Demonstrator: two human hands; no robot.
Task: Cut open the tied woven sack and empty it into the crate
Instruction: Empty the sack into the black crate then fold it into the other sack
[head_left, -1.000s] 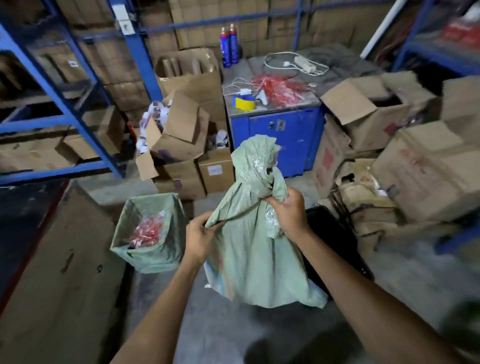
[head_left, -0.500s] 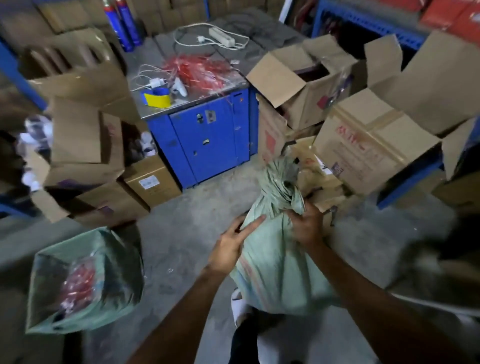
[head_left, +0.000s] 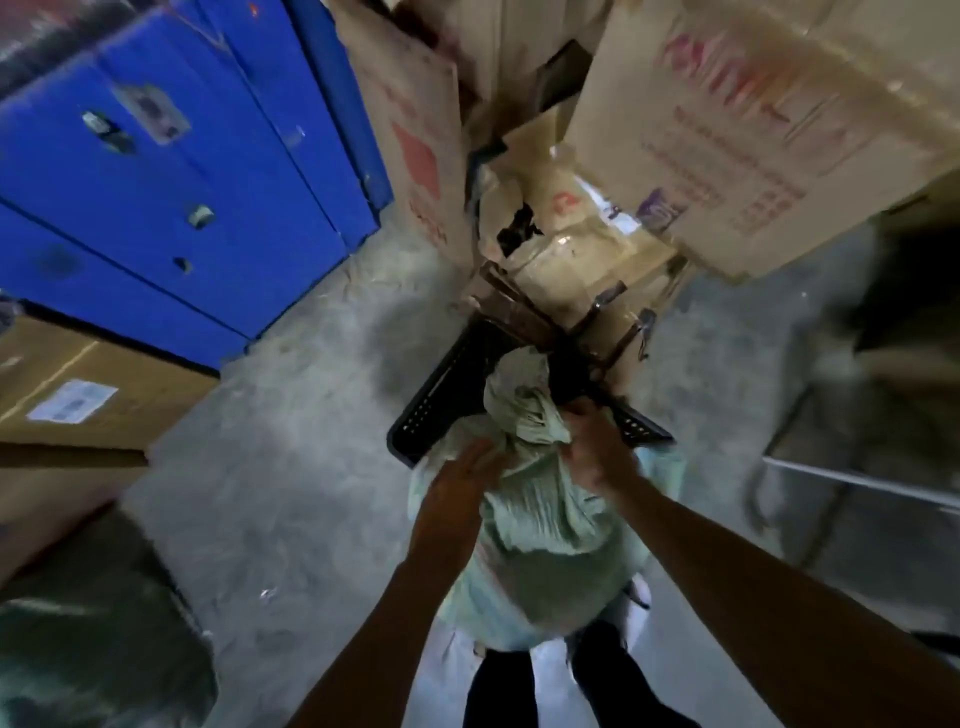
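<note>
- Woven sack (head_left: 540, 551), pale green, hangs in front of the person's legs; its bunched neck (head_left: 524, 410) lies over the near edge of the black crate (head_left: 441, 395).
- Right hand (head_left: 597, 452) clenches the gathered fabric just below the neck, on the sack's right side.
- Left hand (head_left: 457, 488) lies flat on the sack's left flank, fingers straight, grasping nothing.
- Long axis runs away from the person, neck toward the cardboard boxes (head_left: 727, 130).
- Both forearms reach forward and converge on the sack.

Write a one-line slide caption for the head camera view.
Right hand grips the bunched neck of the green woven sack, left hand flat against it, black crate just beyond.
</note>
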